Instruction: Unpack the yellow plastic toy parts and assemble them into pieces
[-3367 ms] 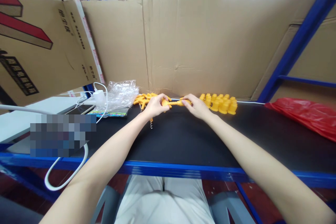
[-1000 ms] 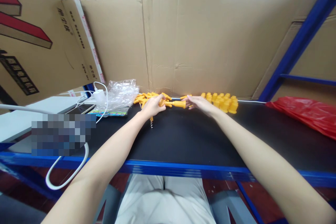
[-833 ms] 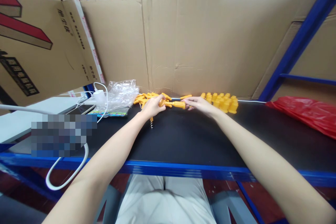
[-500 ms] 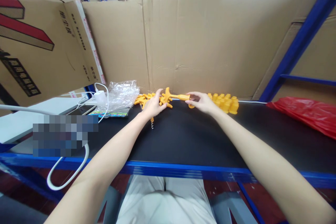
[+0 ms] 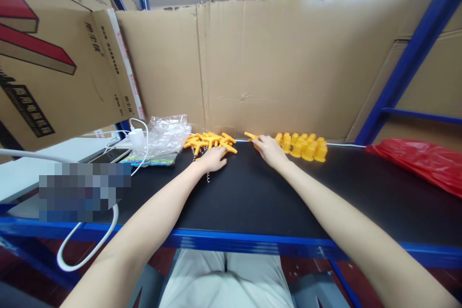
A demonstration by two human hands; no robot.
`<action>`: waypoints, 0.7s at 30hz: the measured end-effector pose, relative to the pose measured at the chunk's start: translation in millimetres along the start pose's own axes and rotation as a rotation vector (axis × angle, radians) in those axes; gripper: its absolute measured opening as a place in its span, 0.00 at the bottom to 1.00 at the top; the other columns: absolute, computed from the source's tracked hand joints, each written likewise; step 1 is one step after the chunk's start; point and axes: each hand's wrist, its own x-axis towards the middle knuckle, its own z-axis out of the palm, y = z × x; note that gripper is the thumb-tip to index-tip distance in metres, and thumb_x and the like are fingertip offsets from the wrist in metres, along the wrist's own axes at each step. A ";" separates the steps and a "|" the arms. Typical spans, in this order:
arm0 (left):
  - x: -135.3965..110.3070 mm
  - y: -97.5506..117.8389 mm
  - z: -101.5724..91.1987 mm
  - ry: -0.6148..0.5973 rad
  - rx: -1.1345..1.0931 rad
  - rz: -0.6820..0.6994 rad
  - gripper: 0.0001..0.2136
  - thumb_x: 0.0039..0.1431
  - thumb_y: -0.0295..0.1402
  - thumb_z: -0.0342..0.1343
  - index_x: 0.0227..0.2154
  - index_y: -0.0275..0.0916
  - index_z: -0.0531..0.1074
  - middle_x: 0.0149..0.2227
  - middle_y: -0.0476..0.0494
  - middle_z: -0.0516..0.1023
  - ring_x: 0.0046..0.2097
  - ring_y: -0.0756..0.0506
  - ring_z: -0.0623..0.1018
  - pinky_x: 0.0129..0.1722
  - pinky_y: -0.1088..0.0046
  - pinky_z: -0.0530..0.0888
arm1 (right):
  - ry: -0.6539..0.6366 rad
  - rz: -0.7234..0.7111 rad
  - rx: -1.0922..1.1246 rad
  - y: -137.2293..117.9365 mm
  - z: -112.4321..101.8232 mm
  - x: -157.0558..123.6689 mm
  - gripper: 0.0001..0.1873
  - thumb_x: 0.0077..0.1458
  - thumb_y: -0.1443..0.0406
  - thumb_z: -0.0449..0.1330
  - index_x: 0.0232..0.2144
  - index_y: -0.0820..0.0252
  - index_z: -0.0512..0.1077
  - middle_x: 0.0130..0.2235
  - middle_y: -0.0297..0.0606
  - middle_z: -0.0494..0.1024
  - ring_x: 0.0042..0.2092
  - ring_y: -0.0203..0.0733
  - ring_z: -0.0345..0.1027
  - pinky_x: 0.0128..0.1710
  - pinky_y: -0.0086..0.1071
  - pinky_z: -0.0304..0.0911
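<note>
Fingers (image 5: pixel 260 143) of the right hand (image 5: pixel 271 150) were loosely curled at a yellow piece (image 5: pixel 250 135) poking out past their tips, far-left side, long axis mostly sideways; couldn't tell if they gripped it. Left hand (image 5: pixel 215 158) was farther off, half-spread at the yellow corkscrew pile (image 5: pixel 212 139), hold unclear too.

1. The corkscrew handles (image 5: pixel 197 143) are coloured orange-yellow, the caps (image 5: pixel 308 152) yellow.
2. The tabletop (image 5: pixel 245 197) is coloured black, its rail (image 5: pixel 252 240) blue.
3. The brown carton (image 5: pixel 81 94) is printed with red bars, black lettering.
4. The plastic bag (image 5: pixel 418 160) is coloured red.
</note>
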 end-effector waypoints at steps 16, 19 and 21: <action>0.3 0.0 1.4 0.036 0.048 0.036 0.16 0.57 0.27 0.45 0.44 0.39 0.74 0.43 0.39 0.74 0.47 0.39 0.71 0.47 0.61 0.69 | -0.145 -0.008 0.003 -6.1 -3.8 -6.9 0.21 0.61 0.65 0.46 0.53 0.60 0.69 0.50 0.47 0.72 0.50 0.49 0.62 0.46 0.42 0.51; 1.5 1.1 0.6 0.058 0.045 0.023 0.16 0.58 0.29 0.44 0.44 0.38 0.74 0.42 0.38 0.75 0.47 0.39 0.71 0.47 0.61 0.69 | -0.069 0.116 -0.002 2.7 -11.0 -5.0 0.21 0.60 0.68 0.45 0.52 0.60 0.69 0.52 0.47 0.71 0.50 0.50 0.62 0.47 0.44 0.50; 2.9 1.9 0.0 0.089 0.020 0.010 0.16 0.59 0.29 0.43 0.43 0.37 0.74 0.42 0.38 0.75 0.47 0.40 0.71 0.49 0.61 0.68 | -0.017 0.247 -0.006 13.4 -15.8 -6.0 0.23 0.58 0.70 0.45 0.52 0.61 0.69 0.52 0.47 0.71 0.50 0.50 0.61 0.48 0.44 0.50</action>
